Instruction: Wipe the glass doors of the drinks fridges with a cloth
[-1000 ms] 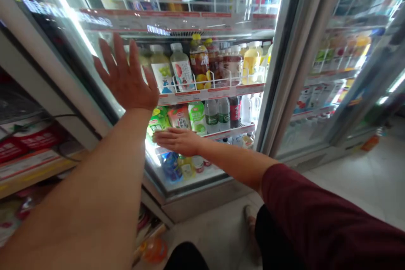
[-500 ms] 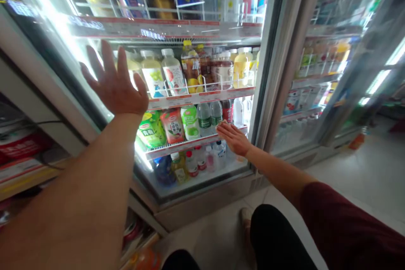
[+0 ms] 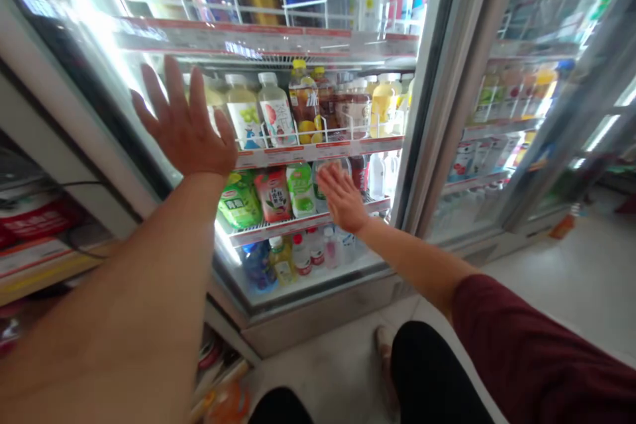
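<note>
Spread fingers and an upright palm mark my left hand (image 3: pixel 186 126), which is on or very near the glass door (image 3: pixel 318 275) of a lit drinks cooler. My right hand (image 3: pixel 342 197) lies flat against the same door, lower and more to the right, with its fingers stretched out. A pale patch shows at its fingertips; I cannot tell whether it is a reflection or something thin beneath them. Behind the glass stand bottled drinks (image 3: pixel 278 109) and a green drink pouch (image 3: pixel 240 202). My right hand hides part of the bottles behind it.
A metal door frame (image 3: pixel 447 79) separates this door from another glass-fronted cooler (image 3: pixel 487 112) at right. Shelving with red packages (image 3: pixel 34 218) stands at left. Below are the tiled floor (image 3: pixel 338 377) and my black-clad knees. An orange bottle (image 3: pixel 228 401) sits low at left.
My right hand has slid left and slightly up across the glass, from the clear bottles toward the green-labelled one. My left hand has stayed nearly in place. The view has shifted slightly.
</note>
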Motion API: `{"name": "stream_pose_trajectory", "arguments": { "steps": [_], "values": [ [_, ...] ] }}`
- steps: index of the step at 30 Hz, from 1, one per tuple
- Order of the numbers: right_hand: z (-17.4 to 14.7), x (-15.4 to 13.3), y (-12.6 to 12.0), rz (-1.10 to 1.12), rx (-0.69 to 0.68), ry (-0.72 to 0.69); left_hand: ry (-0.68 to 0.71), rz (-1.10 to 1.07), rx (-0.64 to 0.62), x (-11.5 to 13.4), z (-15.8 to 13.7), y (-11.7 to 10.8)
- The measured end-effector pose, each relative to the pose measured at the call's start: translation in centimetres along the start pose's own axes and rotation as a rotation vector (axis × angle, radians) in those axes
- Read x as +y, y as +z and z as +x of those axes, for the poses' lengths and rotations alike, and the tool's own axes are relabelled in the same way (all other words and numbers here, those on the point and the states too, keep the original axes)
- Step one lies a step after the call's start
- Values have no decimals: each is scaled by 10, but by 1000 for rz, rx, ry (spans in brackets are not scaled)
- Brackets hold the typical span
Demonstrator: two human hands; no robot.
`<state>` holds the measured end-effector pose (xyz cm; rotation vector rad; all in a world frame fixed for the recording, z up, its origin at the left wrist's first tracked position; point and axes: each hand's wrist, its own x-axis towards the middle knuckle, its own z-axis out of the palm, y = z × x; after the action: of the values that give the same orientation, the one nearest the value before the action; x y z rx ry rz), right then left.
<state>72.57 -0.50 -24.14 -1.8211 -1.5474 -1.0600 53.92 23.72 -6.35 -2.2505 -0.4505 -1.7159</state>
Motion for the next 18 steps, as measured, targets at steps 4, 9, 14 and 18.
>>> {"name": "stream_pose_trajectory", "arguments": {
  "steps": [4,9,14,18],
  "values": [
    [-6,-44,24,40,-217,-318,22,29,18,8,-4,-6],
    [62,-70,5,12,-167,-413,14,-3,20,9,-4,-6],
    [163,-81,-31,-32,102,-102,31,-84,56,2,-5,-1],
    [214,-83,-48,80,344,32,77,-145,67,-2,-6,1]
  ]
}}
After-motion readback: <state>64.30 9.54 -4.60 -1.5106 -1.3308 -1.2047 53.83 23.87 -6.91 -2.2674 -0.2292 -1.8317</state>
